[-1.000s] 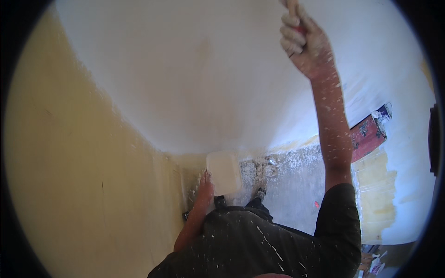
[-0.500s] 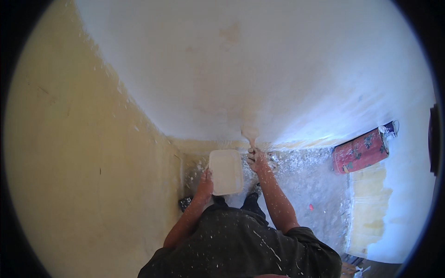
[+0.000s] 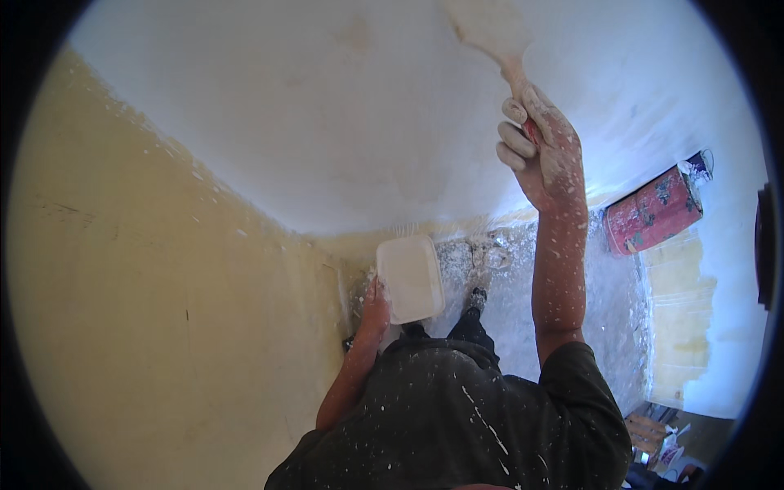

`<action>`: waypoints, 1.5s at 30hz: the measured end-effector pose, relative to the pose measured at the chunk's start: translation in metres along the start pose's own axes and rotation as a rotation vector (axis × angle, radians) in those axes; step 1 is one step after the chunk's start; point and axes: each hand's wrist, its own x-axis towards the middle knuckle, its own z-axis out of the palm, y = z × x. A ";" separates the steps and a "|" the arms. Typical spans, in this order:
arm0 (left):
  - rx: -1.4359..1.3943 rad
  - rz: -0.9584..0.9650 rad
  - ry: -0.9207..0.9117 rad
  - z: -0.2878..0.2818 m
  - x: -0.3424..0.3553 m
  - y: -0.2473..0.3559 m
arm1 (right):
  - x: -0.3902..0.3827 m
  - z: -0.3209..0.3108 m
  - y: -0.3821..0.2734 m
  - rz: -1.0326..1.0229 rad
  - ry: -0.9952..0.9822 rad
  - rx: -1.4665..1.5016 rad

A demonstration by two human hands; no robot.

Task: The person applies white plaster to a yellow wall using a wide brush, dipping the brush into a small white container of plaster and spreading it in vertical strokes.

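My right hand (image 3: 551,151) is raised in front of the wall (image 3: 327,106), its fingers wrapped round the handle of a wide paintbrush (image 3: 494,31). The brush head is coated in a pale cream colour, and a red part of the handle shows between the fingers. Whether the bristles touch the wall I cannot tell. Low in front of my body, my left hand (image 3: 376,300) grips the left side of a pale rectangular tub (image 3: 439,286). Cream-coloured paint seems to fill the tub. White specks cover my right hand and forearm.
A yellow wall (image 3: 147,269) stands on the left, meeting the white one in a ragged edge. At the right a red, stained drum (image 3: 653,214) lies by the wall. White splashes mark the grey floor (image 3: 514,318). Wooden pieces (image 3: 647,433) and clutter sit at lower right.
My right hand has lifted the paintbrush from low near the wall's base to high up on the right. The tub in my left hand shows slightly higher and further right.
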 end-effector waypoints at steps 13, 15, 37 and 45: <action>0.077 -0.011 0.124 -0.013 0.011 -0.019 | -0.063 -0.187 0.240 0.432 0.421 0.146; 0.115 -0.008 0.112 -0.014 0.015 -0.023 | -0.072 -0.235 0.270 0.580 0.448 0.134; -0.066 0.051 0.141 0.128 0.008 0.006 | 0.030 -0.202 0.076 -0.101 -0.037 -0.637; -0.023 0.138 0.226 0.116 0.012 -0.051 | -0.049 -0.331 0.273 0.641 0.252 -0.448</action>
